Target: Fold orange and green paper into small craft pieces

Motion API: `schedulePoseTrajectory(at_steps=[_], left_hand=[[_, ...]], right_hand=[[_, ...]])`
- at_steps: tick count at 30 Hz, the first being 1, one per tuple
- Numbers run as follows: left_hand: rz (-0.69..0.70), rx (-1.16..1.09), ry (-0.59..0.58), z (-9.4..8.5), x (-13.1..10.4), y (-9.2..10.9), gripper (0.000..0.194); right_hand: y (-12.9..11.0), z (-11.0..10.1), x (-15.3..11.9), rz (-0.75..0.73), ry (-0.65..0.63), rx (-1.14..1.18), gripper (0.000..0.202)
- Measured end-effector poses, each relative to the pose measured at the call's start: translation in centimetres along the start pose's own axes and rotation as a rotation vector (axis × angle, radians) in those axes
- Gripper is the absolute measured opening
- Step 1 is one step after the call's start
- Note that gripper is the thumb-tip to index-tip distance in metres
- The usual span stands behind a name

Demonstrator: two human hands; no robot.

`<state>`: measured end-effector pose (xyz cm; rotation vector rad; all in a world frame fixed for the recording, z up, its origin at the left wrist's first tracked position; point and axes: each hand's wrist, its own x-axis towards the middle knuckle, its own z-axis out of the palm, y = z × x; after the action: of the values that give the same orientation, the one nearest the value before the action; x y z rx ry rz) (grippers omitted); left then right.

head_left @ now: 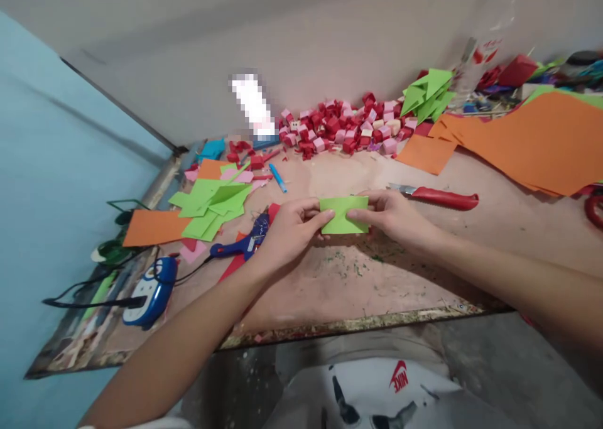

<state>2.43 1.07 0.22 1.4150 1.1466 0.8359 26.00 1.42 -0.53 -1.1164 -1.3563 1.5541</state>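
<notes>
A small green paper rectangle (344,215) is held up between both hands over the front middle of the table. My left hand (298,227) pinches its left edge, thumb on the face towards me and fingers behind. At the right edge my right hand (387,218) grips it the same way, thumb on top. The fingertips behind the paper are mostly hidden. Just beyond my right hand lies a knife with a red handle (445,198). A blue glue gun (247,239) rests to the left of my left hand.
Red and pink paper cubes (343,127) are heaped along the wall. Green sheets (214,206) lie at left, orange sheets (532,143) at right. A blue-and-white power strip (151,292) with cables sits at front left. A clear bottle (485,46) stands at back right.
</notes>
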Motion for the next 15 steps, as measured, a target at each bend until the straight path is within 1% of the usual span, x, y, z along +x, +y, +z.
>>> schedulePoseTrajectory(at_steps=[3,5,7,9,11,13,15], left_hand=[[0.034,-0.027,0.006,0.14,0.12,-0.39,0.043],[0.027,-0.096,0.012,0.15,0.2,-0.57,0.041],[-0.001,-0.177,-0.002,0.11,0.22,-0.61,0.045],[-0.033,-0.233,-0.032,0.1,0.16,-0.51,0.053],[-0.07,-0.262,-0.061,0.16,0.03,-0.42,0.055],[-0.098,-0.276,-0.074,0.27,-0.11,-0.41,0.052],[-0.094,-0.281,-0.069,0.34,-0.2,-0.48,0.042]], right_hand=[[-0.35,0.4,-0.38,0.09,0.025,0.03,0.031],[-0.6,0.49,-0.53,0.095,0.031,0.057,0.029],[-0.68,0.41,-0.6,0.071,0.028,0.068,0.024],[-0.57,0.19,-0.62,0.02,0.039,0.022,0.018],[-0.36,-0.07,-0.61,-0.07,0.061,-0.1,0.013],[-0.29,-0.26,-0.62,-0.185,0.075,-0.237,0.015],[-0.49,-0.32,-0.73,-0.243,0.06,-0.304,0.016]])
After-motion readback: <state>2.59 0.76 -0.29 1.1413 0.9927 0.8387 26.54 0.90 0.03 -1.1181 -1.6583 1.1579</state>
